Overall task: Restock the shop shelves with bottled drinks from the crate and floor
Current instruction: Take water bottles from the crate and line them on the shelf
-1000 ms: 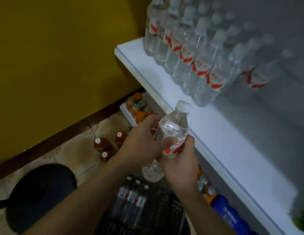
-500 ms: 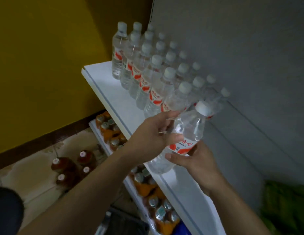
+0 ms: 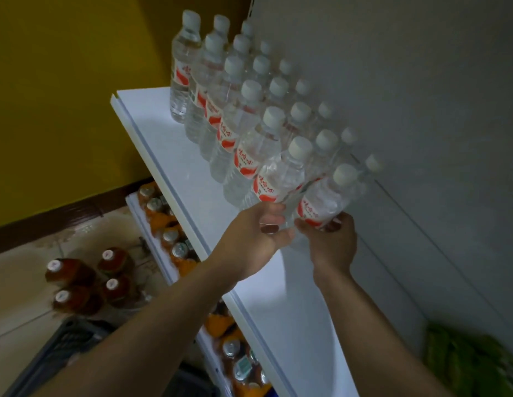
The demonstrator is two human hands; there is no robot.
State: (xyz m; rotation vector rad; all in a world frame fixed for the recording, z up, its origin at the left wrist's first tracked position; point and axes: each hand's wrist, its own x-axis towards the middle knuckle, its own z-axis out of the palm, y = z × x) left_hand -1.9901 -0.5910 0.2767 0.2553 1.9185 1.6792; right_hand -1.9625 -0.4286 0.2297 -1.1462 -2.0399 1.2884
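Placing of a bottle (image 3: 321, 200) at the near end of the front row (image 3: 241, 138) on the shelf (image 3: 169, 156). Raised within the past second from over the crate (image 3: 57, 348) to shelf height. Now tilted, cap toward the back panel (image 3: 392, 110), base low between both hands, just beside the row's end. Gripped low by the left hand (image 3: 249, 239), fingers (image 3: 274, 210) curled round the clear base. Cradled at the label by the right hand (image 3: 332, 245), fingers (image 3: 343, 219) wrapped from beneath. Not possible to tell whether the base touches the shelf. Judged as the closing phase of one placement — remaining: setting upright, then letting go. Brown bottles (image 3: 78, 279) left on the floor (image 3: 26, 270) — restocking judged far from complete.
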